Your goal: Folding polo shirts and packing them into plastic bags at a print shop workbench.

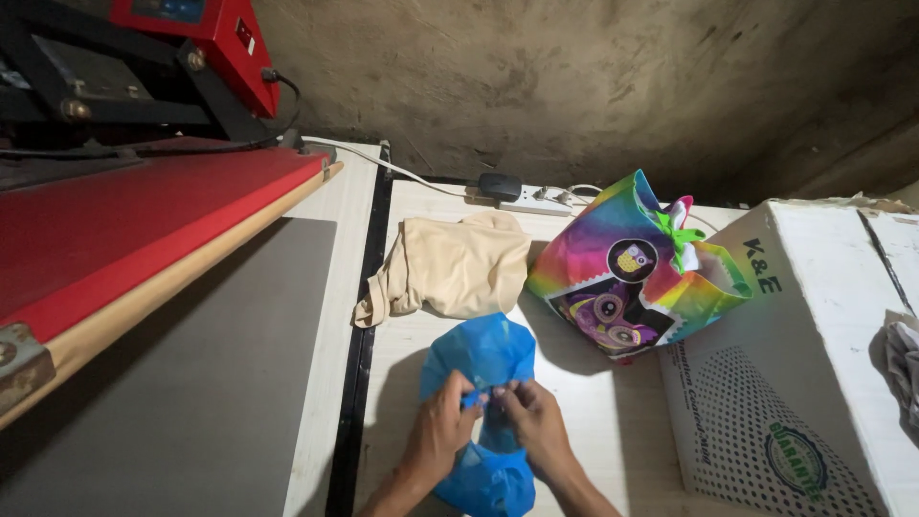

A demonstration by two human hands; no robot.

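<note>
A blue plastic bag (485, 359) lies on the white table (584, 402) in front of me. My left hand (442, 428) and my right hand (532, 418) both pinch the bag's gathered middle, fingertips almost touching each other. The lower part of the bag bulges between my wrists. A folded beige cloth (450, 266) rests just beyond the bag. To the right of it stands a rainbow-coloured gift bag (632, 268) with owl pictures and a green bow.
A red heat press (144, 206) with a grey lower plate (182, 383) fills the left side. A white cardboard box (814, 354) sits at the right. A white power strip (536, 201) with a black plug lies by the wall.
</note>
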